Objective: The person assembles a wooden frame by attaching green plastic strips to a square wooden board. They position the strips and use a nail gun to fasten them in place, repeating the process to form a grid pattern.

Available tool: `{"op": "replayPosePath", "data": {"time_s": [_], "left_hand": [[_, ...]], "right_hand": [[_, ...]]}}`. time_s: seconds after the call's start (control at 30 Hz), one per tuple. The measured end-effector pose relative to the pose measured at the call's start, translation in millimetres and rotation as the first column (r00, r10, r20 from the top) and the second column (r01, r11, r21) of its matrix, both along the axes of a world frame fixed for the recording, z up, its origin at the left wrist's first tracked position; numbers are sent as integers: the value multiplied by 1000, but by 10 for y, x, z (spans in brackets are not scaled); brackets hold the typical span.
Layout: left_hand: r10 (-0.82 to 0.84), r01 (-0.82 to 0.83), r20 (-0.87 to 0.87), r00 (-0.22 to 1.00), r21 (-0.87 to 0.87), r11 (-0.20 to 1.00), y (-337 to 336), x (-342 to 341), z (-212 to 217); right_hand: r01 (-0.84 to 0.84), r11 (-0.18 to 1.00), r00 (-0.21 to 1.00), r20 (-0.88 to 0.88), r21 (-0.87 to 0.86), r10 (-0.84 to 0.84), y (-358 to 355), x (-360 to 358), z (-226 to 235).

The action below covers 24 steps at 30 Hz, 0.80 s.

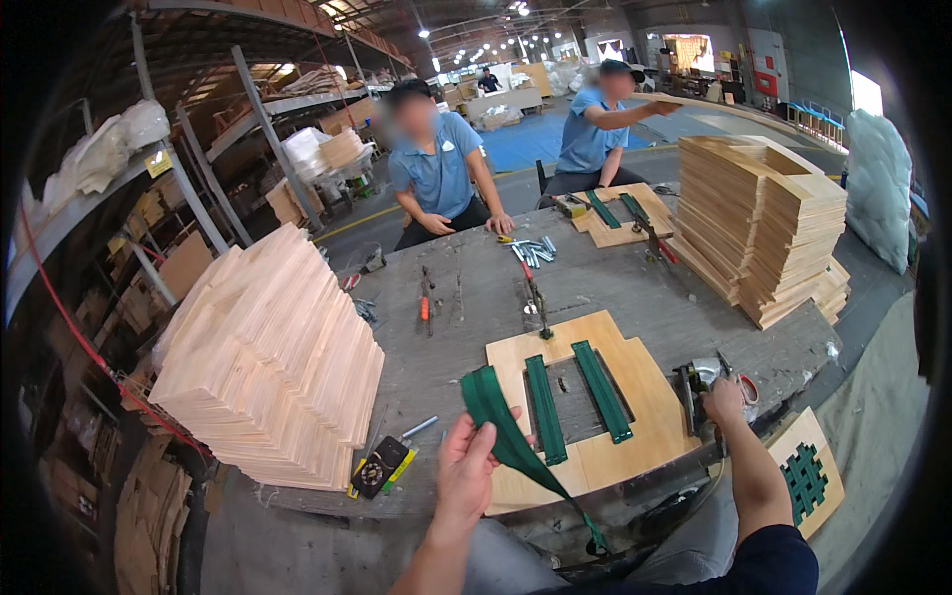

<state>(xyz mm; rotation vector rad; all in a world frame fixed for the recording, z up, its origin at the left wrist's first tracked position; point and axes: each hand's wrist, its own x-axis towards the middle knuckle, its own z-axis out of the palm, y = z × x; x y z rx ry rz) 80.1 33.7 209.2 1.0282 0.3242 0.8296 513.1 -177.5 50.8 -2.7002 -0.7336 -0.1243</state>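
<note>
My left hand (466, 466) pinches a folded length of green webbing strap (496, 412), whose tail hangs down past the near edge of the table. In front of it lies a wooden panel (645, 387) with a rectangular cutout. Two green webbing strips (544, 412) lie across that opening, side by side and apart. At the panel's right edge, my right hand (724, 402) is closed around what looks like a staple gun (699, 385), partly hidden by the fingers. Red-handled scissors (750, 390) lie just beyond that hand.
Tall stacks of wooden panels stand at left (268, 367) and far right (759, 218). On the grey table (397, 342) lie a tape measure (381, 466), metal pieces (534, 251) and hand tools. A woven-strap panel (808, 476) leans at lower right. Two co-workers sit opposite.
</note>
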Motion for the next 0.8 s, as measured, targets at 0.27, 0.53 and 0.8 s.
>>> {"op": "replayPosePath", "data": {"time_s": [0.27, 0.53, 0.8], "left_hand": [[-20, 20, -42, 999, 4, 1000, -275, 317, 125], [234, -247, 113, 966, 123, 961, 64, 354, 517], [26, -33, -131, 991, -47, 998, -948, 541, -662]], "right_hand": [[-436, 271, 120, -243, 858, 963, 715, -2075, 535], [-452, 514, -90, -610, 729, 787, -182, -2772, -318], [-151, 541, -41, -552, 827, 833, 60, -2171, 542]]}}
